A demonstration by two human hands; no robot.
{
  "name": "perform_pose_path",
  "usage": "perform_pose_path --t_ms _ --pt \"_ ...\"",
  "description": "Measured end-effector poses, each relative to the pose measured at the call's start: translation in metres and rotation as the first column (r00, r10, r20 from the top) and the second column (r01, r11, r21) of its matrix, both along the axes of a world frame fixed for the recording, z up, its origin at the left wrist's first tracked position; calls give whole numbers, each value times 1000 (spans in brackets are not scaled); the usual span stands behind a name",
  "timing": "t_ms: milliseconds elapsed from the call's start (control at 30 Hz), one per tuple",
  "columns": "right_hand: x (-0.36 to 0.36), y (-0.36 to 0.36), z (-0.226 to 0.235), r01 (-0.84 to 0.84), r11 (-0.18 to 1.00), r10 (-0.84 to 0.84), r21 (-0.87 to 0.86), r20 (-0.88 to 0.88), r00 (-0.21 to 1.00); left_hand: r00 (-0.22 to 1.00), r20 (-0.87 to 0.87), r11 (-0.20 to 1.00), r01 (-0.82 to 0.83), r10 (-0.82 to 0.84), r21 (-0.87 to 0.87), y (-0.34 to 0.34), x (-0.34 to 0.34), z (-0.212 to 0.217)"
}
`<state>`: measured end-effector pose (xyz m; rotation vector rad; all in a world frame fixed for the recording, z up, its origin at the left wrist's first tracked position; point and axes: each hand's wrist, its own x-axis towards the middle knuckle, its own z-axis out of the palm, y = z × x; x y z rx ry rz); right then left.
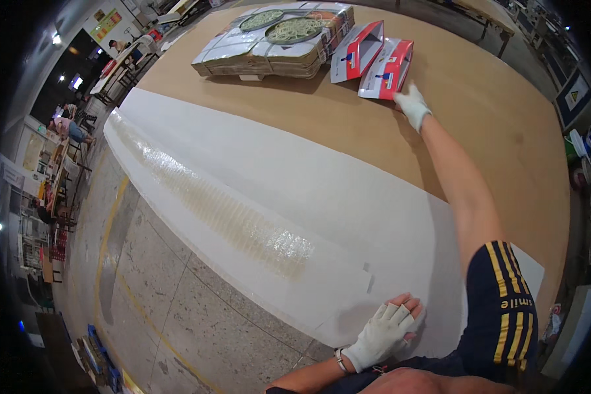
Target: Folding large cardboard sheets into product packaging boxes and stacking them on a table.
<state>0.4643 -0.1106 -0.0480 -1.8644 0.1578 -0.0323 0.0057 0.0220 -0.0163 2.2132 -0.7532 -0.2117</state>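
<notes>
My right arm stretches far over the table, and my right hand (414,108), in a white glove, closes on the near lower corner of a red-and-white folded carton (387,69). A second red-and-white carton (356,52) stands tilted against it on the left. Both are bent open like small tents. Close to my body, my left hand (384,333) rests over the white sheet (387,203) with nothing visible in it. Its glove leaves the fingertips bare, and the fingers lie extended side by side. Along the sheet runs a long band of shiny, yellowish, translucent overlapping strips (223,213).
A strapped stack of flat printed cardboard (269,49) sits at the far side of the brown tabletop (499,131). A small tab (368,268) lies on the sheet near my left hand. Grey floor (197,289) borders the table's left edge. People and other tables are farther left.
</notes>
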Motion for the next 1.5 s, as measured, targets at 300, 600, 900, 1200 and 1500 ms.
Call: perform_pose_path --t_ms 300,600,900,1200,1500 --pt "-420 -223 110 -402 730 178 -552 -414 893 940 338 978 -20 -53 207 -10 -1 5" --pt "-726 -292 52 -82 785 -182 -615 -354 917 896 376 949 129 -237 289 -33 -12 13" --pt "-705 -315 99 86 891 -97 -446 -3 995 935 198 856 167 -295 489 -44 -18 32" --pt "-697 -341 20 364 860 -256 -356 315 914 761 434 870 363 -483 334 -90 -21 12" --pt "-702 -329 -7 280 848 -86 -450 405 910 989 122 993 72 -83 96 -102 -33 9"
